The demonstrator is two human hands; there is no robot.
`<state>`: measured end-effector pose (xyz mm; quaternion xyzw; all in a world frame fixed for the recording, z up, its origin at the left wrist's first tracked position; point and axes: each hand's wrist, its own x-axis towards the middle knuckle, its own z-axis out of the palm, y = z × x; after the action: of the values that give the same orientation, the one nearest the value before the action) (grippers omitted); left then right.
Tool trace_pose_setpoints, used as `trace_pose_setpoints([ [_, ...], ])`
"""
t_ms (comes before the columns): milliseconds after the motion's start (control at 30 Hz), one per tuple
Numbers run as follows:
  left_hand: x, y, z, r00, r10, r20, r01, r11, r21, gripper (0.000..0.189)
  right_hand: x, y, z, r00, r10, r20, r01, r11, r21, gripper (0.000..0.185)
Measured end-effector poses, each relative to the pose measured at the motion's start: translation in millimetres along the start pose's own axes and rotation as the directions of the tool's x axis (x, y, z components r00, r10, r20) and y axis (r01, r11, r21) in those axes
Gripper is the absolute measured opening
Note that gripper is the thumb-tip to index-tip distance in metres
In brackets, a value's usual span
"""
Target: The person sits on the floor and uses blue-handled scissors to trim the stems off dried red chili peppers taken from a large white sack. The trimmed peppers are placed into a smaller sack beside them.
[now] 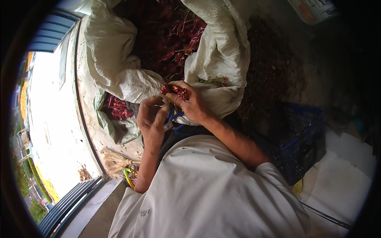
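My right hand [190,102] is closed around a small bunch of dried red chillies [180,91], their cut or broken ends showing pale seeds. Close beside it on the left, my left hand [153,116] has thumb and forefinger brought together near the bunch; whether something thin is between them cannot be told. Blue-handled scissors or snips [168,125] lie at my lap, below and between the hands. Before me a large white woven sack [220,38], its rim rolled down, holds many dried red chillies [166,38].
A smaller greenish sack [131,134] with red chilli pieces [117,107] stands at the left. Below it lie a straw broom [114,160] and a yellow-green looped thing [128,178]. A blue plastic crate [297,142] is at the right, with dark debris [268,65] on the floor beyond.
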<state>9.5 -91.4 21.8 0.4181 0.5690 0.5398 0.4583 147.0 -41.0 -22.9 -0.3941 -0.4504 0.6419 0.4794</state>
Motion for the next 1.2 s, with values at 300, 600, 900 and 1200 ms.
trace_pose_setpoints([
  [300, 21.5, -10.0, -14.9, 0.990, -0.087, 0.110, 0.104, 0.982, -0.160, 0.037, -9.1, 11.5, -4.9, 0.973, -0.152, 0.175, 0.174, 0.978, -0.114, 0.041],
  [600, -1.1, -18.4, 3.9, 0.982, 0.007, 0.187, 0.011, 0.995, -0.097, 0.062, -19.1, 3.1, 4.3, 0.965, -0.217, 0.149, 0.263, 0.804, -0.534, 0.070],
  [900, -3.8, -17.4, -25.1, 1.000, -0.014, -0.004, 0.012, 0.933, -0.360, 0.052, -38.3, -6.6, 18.4, 0.934, -0.166, 0.317, 0.330, 0.738, -0.588, 0.088],
  [1200, -3.5, -17.3, -68.9, 0.986, -0.020, -0.168, -0.056, 0.898, -0.436, 0.061, -48.6, 5.4, 6.8, 0.830, -0.046, 0.555, 0.545, 0.272, -0.793, 0.024],
])
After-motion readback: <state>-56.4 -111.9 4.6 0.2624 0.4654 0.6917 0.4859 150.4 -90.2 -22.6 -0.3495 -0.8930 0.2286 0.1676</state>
